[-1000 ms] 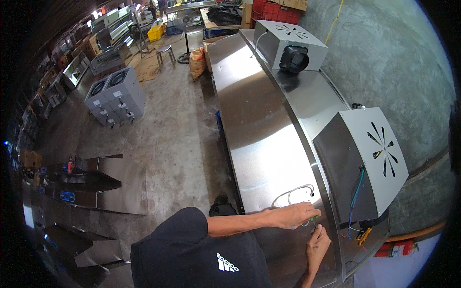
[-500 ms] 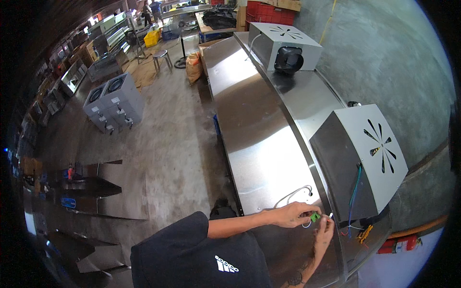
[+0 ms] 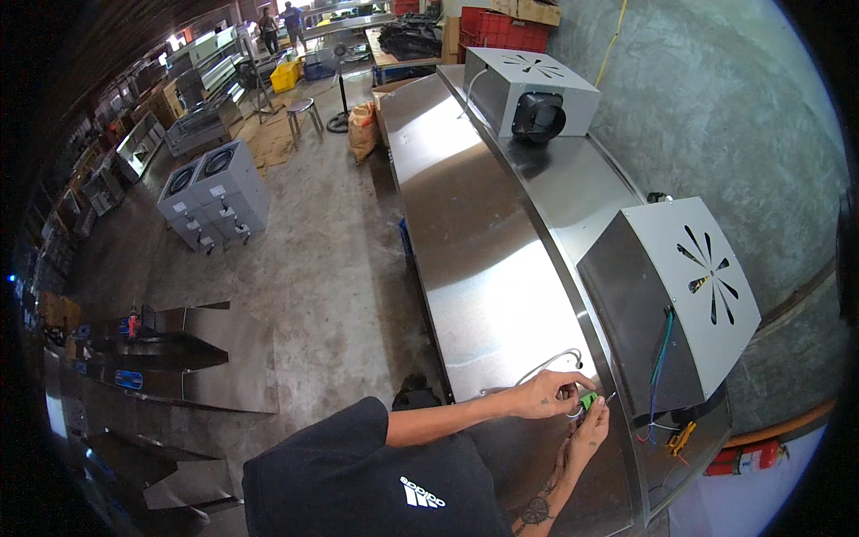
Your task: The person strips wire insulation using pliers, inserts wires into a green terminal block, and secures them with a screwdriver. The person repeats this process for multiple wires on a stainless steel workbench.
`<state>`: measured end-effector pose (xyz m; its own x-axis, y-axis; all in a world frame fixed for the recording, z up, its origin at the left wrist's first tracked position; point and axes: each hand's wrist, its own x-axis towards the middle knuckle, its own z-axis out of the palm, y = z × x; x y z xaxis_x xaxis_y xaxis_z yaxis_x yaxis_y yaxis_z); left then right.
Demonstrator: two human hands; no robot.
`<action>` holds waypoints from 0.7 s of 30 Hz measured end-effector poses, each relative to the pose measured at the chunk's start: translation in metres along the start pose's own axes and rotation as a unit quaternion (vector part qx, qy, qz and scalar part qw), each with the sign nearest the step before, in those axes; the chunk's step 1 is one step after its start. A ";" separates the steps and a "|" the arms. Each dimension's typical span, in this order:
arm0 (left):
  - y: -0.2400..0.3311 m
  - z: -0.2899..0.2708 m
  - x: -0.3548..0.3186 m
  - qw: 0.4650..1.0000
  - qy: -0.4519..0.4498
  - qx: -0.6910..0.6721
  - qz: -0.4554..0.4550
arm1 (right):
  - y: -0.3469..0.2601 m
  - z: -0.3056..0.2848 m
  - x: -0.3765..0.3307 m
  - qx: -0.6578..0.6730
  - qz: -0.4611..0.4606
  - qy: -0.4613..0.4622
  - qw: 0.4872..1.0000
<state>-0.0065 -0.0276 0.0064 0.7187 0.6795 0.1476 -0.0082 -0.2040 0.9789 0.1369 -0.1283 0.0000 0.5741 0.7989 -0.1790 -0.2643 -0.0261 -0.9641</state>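
Above the steel surface [image 3: 501, 295], both my hands meet at a small green connector block [image 3: 588, 401]. My left hand [image 3: 544, 395] pinches it from the left, fingers closed. My right hand [image 3: 589, 431] is closed against its right side; a thin dark tip stands out past these fingers, too small to name. A white wire loops below the block. A grey cable [image 3: 557, 356] runs from a hole in the steel toward my left hand. Just right of my hands stands a grey metal housing [image 3: 689, 295] with coloured wires [image 3: 661, 367] hanging from its side.
Yellow-handled pliers [image 3: 682, 438] lie near the housing's lower corner. A second housing [image 3: 532, 85] with a black round outlet is farther up the steel. A red fire extinguisher [image 3: 756, 457] is at lower right. Grey fan boxes [image 3: 215, 197] and steel panels [image 3: 170, 358] stand on the floor.
My right hand has shifted slightly down and left, its forearm turning so the tattoo shows. The white tip beyond its fingers no longer shows; a dark one does. My left hand stays nearly in place.
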 end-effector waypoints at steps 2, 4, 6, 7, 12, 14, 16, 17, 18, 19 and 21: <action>-0.001 0.000 0.002 1.000 0.005 0.012 -0.002 | -0.004 0.001 -0.004 -0.004 -0.010 0.016 1.000; -0.009 0.010 0.005 1.000 0.010 0.003 0.004 | -0.015 0.013 -0.003 -0.015 0.010 0.040 0.999; -0.004 0.003 0.004 1.000 0.013 0.012 -0.012 | -0.008 0.016 0.001 -0.016 0.020 0.066 0.998; -0.007 0.000 0.005 1.000 0.018 0.010 -0.007 | 0.004 0.014 0.007 -0.009 0.015 0.070 0.997; 0.010 -0.017 0.008 0.998 0.043 0.034 -0.039 | 0.018 0.025 0.019 0.027 -0.001 0.038 0.999; 0.012 -0.020 0.011 0.998 0.034 0.003 -0.045 | 0.015 0.034 0.021 0.036 0.007 0.047 0.998; 0.014 -0.018 0.013 0.999 0.029 0.003 -0.036 | 0.008 0.033 0.017 0.053 0.014 0.036 0.998; 0.017 -0.019 0.014 0.999 0.030 0.004 -0.034 | 0.006 0.035 0.017 0.070 0.011 0.039 0.997; 0.020 -0.018 0.014 0.998 0.038 -0.032 -0.038 | 0.003 0.037 0.018 0.087 0.009 0.041 0.995; 0.019 -0.017 0.015 0.998 0.044 -0.041 -0.030 | 0.000 0.040 0.019 0.103 0.007 0.043 0.994; 0.013 -0.014 0.012 0.996 0.065 -0.055 -0.015 | -0.001 0.040 0.017 0.099 0.018 0.048 0.994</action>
<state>-0.0083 -0.0123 0.0231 0.6234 0.7714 0.1277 -0.0695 -0.1079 0.9917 0.1160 -0.0905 0.0062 0.6297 0.7387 -0.2405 -0.4282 0.0717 -0.9009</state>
